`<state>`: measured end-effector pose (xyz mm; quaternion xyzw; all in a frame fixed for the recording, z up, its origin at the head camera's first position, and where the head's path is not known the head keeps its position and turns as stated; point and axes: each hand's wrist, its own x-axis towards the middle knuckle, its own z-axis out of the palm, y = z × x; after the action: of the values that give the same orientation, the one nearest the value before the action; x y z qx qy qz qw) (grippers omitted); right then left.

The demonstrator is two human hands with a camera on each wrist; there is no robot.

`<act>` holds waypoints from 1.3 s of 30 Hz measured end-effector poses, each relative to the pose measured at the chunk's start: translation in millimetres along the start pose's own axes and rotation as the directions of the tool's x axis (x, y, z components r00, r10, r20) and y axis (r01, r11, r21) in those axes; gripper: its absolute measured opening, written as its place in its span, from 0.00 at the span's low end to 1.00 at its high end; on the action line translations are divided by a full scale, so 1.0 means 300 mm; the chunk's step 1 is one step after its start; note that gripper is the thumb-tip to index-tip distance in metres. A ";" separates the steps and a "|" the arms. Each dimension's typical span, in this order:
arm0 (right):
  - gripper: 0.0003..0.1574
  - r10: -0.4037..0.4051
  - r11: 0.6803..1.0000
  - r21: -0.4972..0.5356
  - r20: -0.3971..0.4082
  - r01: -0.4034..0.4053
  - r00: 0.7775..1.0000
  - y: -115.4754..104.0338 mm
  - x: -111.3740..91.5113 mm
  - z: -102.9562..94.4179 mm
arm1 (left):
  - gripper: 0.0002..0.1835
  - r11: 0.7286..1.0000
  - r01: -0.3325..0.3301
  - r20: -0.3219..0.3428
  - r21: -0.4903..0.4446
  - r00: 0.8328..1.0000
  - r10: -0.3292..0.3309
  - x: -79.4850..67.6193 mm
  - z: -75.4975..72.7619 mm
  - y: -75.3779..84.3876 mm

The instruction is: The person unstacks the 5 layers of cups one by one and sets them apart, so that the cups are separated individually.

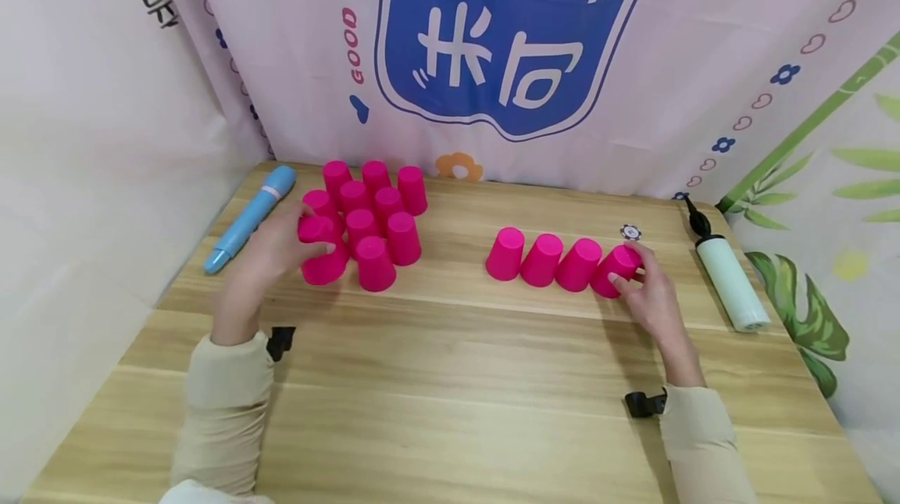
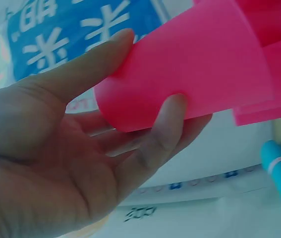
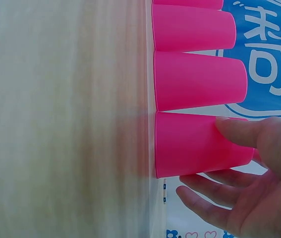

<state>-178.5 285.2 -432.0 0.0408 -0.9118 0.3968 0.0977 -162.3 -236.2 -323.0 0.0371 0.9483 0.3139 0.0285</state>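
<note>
My left hand (image 1: 276, 244) grips an upside-down pink cup (image 1: 322, 263) at the front left of a cluster of similar cups. In the left wrist view, thumb and fingers wrap the narrow end of that cup (image 2: 190, 64); whether its rim touches the table I cannot tell. To the right, four-sided contact is not seen, but my right hand (image 1: 654, 297) holds the end cup (image 1: 612, 273) of a short row. The right wrist view shows its thumb on one side of the cup (image 3: 195, 144), fingers on the other, with the rim at the tabletop.
More pink cups (image 1: 376, 266) stand upside down in the cluster, and others (image 1: 506, 254) form the row. A blue tube-shaped object (image 1: 253, 216) lies at the left edge. A pale green hand pump (image 1: 731, 281) lies right, near a small round chip (image 1: 630, 232). Printed cloth hangs behind the table.
</note>
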 end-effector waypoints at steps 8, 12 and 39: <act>0.41 -0.001 1.000 0.001 -0.001 0.001 1.000 0.007 0.002 0.003 | 0.32 0.998 -0.011 0.099 0.063 0.995 0.005 0.071 0.071 -0.050; 0.41 -0.005 1.000 -0.006 -0.007 0.004 1.000 0.007 0.003 0.002 | 0.31 0.997 0.002 0.075 0.074 0.997 -0.008 0.082 0.091 -0.062; 0.41 0.003 1.000 -0.003 -0.003 -0.003 1.000 0.007 0.003 0.006 | 0.35 0.993 0.064 0.041 0.103 0.997 -0.069 0.046 0.071 -0.015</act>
<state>-180.1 285.5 -434.6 0.0388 -0.9122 0.3958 0.0984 -174.5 -225.9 -343.3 0.0137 0.9629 0.2632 0.0583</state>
